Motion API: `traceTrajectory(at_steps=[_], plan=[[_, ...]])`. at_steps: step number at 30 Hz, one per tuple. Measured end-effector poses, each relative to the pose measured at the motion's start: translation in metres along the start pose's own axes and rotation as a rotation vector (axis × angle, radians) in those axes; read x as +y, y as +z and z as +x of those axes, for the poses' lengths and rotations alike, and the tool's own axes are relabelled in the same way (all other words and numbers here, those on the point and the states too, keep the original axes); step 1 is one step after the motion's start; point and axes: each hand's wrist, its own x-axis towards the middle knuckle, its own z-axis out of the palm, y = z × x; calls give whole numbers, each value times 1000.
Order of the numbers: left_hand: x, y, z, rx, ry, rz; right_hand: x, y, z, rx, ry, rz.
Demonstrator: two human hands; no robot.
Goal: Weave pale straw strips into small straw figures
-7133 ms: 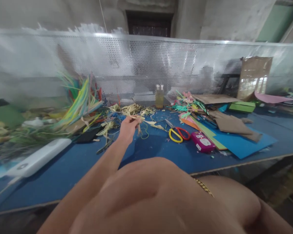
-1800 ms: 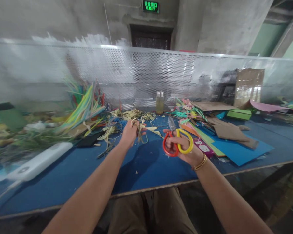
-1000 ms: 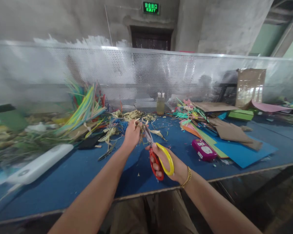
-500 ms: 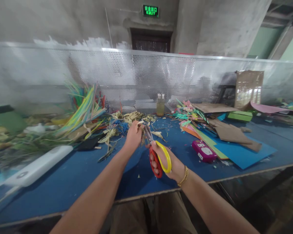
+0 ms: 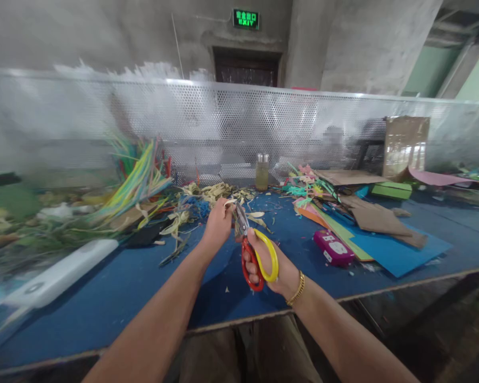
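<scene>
Scissors (image 5: 266,256) with one yellow and one red handle are gripped in my right hand (image 5: 277,268), fingers through the loops. Their metal blades point away from me and reach up beside my left hand (image 5: 219,226). That hand is closed in a pinch on a pale dried strip (image 5: 230,202), which sticks out at the fingertips by the blade tips. How far the blades are apart is hard to make out. Just right of the blades, pale scraps (image 5: 263,222) lie on the blue tabletop (image 5: 219,298). Behind my left hand spreads a heap of similar pale dried strips (image 5: 215,190).
A white power strip (image 5: 66,271) lies at left, below bundled coloured strands (image 5: 131,175). A glass bottle (image 5: 262,173) stands at the back before a perforated metal screen (image 5: 247,117). To the right are a purple packet (image 5: 333,248), blue paper (image 5: 403,255) and brown cardboard (image 5: 377,218).
My right hand and the scissors have shifted slightly left. One more pale scrap shows on the table right of the blades. My left hand stays nearly in place.
</scene>
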Motion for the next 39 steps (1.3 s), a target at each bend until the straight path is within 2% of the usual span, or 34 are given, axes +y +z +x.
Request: traceTrajectory(at_steps=[5, 11, 14, 16, 20, 22, 24, 27, 29, 32, 35, 39], plan=[[3, 1, -1, -5, 2, -14, -1, -1, -1, 11, 10, 8], [8, 4, -3, -1, -159, -114, -1, -4, -6, -15, -4, -21], [6, 2, -2, 17, -216, -150, -11, -6, -9, 7, -87, -40], [3, 0, 1, 32, -198, -110, -22, -10, -11, 50, -163, -60], [-2, -11, 9, 83, -57, 79, -38, -24, -9, 170, -267, -195], [-3, -17, 12, 102, -14, 106, -41, -35, -7, 204, -286, -342], [-4, -24, 15, 143, -22, 115, -44, -47, -2, 258, -300, -596], [-7, -32, 17, 246, -72, 121, -49, -61, 7, 462, -394, -1121], [-8, -34, 18, 314, -95, 47, -53, -67, 14, 554, -318, -1403], [-5, -33, 18, 355, -106, -125, -55, -73, 23, 568, -138, -1638], [2, -27, 15, 283, -174, -317, -55, -77, 27, 524, -29, -1774], [13, -20, 11, 101, -369, -569, -56, -81, 27, 458, -3, -1910]])
